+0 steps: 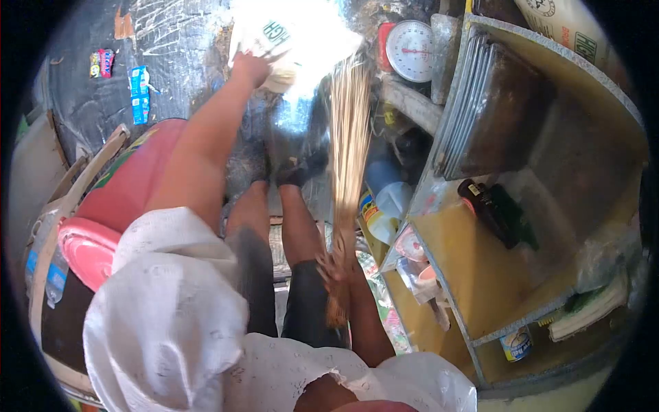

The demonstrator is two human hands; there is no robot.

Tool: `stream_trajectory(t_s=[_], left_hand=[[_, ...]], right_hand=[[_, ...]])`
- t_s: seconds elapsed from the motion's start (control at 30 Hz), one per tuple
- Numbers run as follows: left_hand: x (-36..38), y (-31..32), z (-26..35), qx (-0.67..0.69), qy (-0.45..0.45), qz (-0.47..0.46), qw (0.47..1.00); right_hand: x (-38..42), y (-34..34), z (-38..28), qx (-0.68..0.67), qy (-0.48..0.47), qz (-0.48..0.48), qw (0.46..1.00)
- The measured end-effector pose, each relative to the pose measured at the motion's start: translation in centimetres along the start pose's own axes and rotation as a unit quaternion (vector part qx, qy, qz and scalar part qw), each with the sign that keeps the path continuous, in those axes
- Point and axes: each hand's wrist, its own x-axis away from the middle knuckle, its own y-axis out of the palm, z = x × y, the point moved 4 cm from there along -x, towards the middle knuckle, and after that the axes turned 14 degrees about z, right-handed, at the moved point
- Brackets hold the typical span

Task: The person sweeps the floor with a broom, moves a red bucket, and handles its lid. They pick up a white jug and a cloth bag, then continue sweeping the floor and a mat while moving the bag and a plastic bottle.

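My left hand (252,69) reaches forward over the dark floor, its fingers closed on the edge of a white sack (276,33) with green lettering. Strong glare washes out much of the sack. Lower down, in front of my legs, my right hand (336,268) is wrapped around the bound handle end of a stick broom (349,130). Long, thin, straw-coloured sticks point away from me, their tips beside the sack's right edge. Motion blurs the right hand slightly.
Blue wrappers (139,95) and a pink wrapper (105,63) lie at the upper left. A pink container (89,250) stands left. On the right are a dial scale (410,51) and a wooden shelf (439,257) holding metal trays (498,110) and a dark bottle (489,213).
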Motion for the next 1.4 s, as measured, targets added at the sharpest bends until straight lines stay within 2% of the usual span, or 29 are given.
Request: stream_trajectory(t_s=[0.1,0.2,0.27,0.3,0.33,0.37,0.4,0.43,0.47,0.53,0.6,0.67,0.7,0.73,0.77,0.8,0.83,0.9,0.93,1.0,1.03,1.07,1.1,1.17,1.2,1.23,1.27,1.33,1.4], left_hand=[[4.1,-3.4,-4.0,0.126,-0.045,0.022,0.991],[7.5,-9.0,-6.9,0.232,-0.047,0.165,0.957],[9.6,-12.8,-7.3,0.267,-0.062,0.166,0.947],[10.8,-14.5,-7.5,0.300,-0.083,0.172,0.935],[12.3,-15.7,-7.1,0.300,-0.083,0.174,0.935],[14.0,-16.8,-7.0,0.304,-0.129,0.181,0.926],[15.3,-17.3,-6.9,0.308,-0.175,0.186,0.916],[16.3,-17.0,-6.9,0.306,-0.175,0.184,0.917],[17.7,-16.7,-7.4,0.326,-0.209,0.252,0.887],[20.2,-17.0,-8.3,0.341,-0.237,0.312,0.854],[21.4,-18.0,-9.3,0.325,-0.285,0.326,0.841],[22.4,-19.4,-10.0,0.401,-0.289,0.428,0.756],[21.6,-16.5,-11.7,0.340,-0.312,0.348,0.816],[21.1,-13.8,-13.6,0.272,-0.331,0.262,0.865],[21.2,-14.9,-13.6,0.282,-0.340,0.256,0.860],[21.2,-15.7,-14.9,0.282,-0.340,0.269,0.856],[21.9,-15.9,-16.2,0.275,-0.332,0.291,0.854],[25.0,-16.4,-17.8,0.254,-0.341,0.305,0.852],[26.4,-17.8,-17.9,0.320,-0.362,0.330,0.811],[28.8,-18.2,-19.2,0.316,-0.374,0.368,0.790],[29.5,-18.6,-19.5,0.316,-0.375,0.370,0.789],[30.2,-18.9,-19.7,0.320,-0.379,0.365,0.788],[30.7,-19.2,-19.9,0.324,-0.383,0.360,0.786],[31.4,-19.9,-19.9,0.321,-0.406,0.335,0.787],[31.9,-19.8,-19.6,0.321,-0.431,0.302,0.787],[32.1,-20.3,-19.2,0.340,-0.408,0.339,0.777],[32.4,-20.0,-19.0,0.358,-0.396,0.372,0.760],[33.1,-19.8,-18.5,0.320,-0.381,0.362,0.788],[34.3,-19.7,-17.8,0.332,-0.388,0.364,0.779]], right_hand=[[3.5,-3.2,2.8,0.253,-0.321,0.085,0.909],[6.6,-4.8,5.6,0.451,-0.590,0.150,0.653],[1.7,-0.1,6.0,0.376,-0.626,0.112,0.673],[-1.1,2.9,2.6,0.522,-0.427,-0.048,0.737],[-5.6,7.4,4.6,0.594,-0.436,-0.032,0.675],[-9.1,10.6,9.4,0.566,-0.572,0.146,0.575],[-15.7,14.4,6.0,0.699,-0.476,-0.099,0.525],[-19.7,15.2,7.0,0.666,-0.401,0.018,0.629],[-24.1,17.2,6.5,0.707,-0.320,0.036,0.629],[-24.1,20.2,13.1,0.742,-0.332,-0.009,0.582],[-21.0,18.8,17.2,0.755,-0.337,-0.073,0.558],[-16.4,14.9,18.6,0.758,-0.336,-0.139,0.542],[-14.3,12.4,17.2,0.752,-0.330,-0.147,0.551],[-13.2,10.2,11.2,0.796,-0.350,-0.133,0.476],[-9.6,6.5,10.9,0.732,-0.463,0.066,0.495],[-6.5,4.1,13.3,0.715,-0.504,0.101,0.473],[-3.5,-0.1,8.5,0.715,-0.427,0.130,0.538],[-0.5,-5.5,8.2,0.546,-0.443,0.186,0.686],[-1.2,-5.7,7.6,0.546,-0.442,0.189,0.686],[-4.5,-5.6,4.3,0.446,-0.433,0.075,0.780],[-8.0,-2.8,2.7,0.494,-0.291,-0.067,0.817],[-11.1,0.8,4.2,0.513,-0.484,0.046,0.707],[-16.3,4.1,-2.2,0.572,-0.631,0.012,0.525],[-25.3,11.0,9.4,0.699,-0.464,-0.091,0.537],[-23.5,11.2,18.7,0.731,-0.432,0.006,0.528],[-25.9,13.9,19.1,0.784,-0.326,0.006,0.529],[-28.0,15.8,19.1,0.727,-0.317,0.017,0.609],[-23.6,14.6,21.3,0.788,-0.341,0.006,0.513],[-19.7,9.9,17.1,0.788,-0.303,-0.092,0.528]])
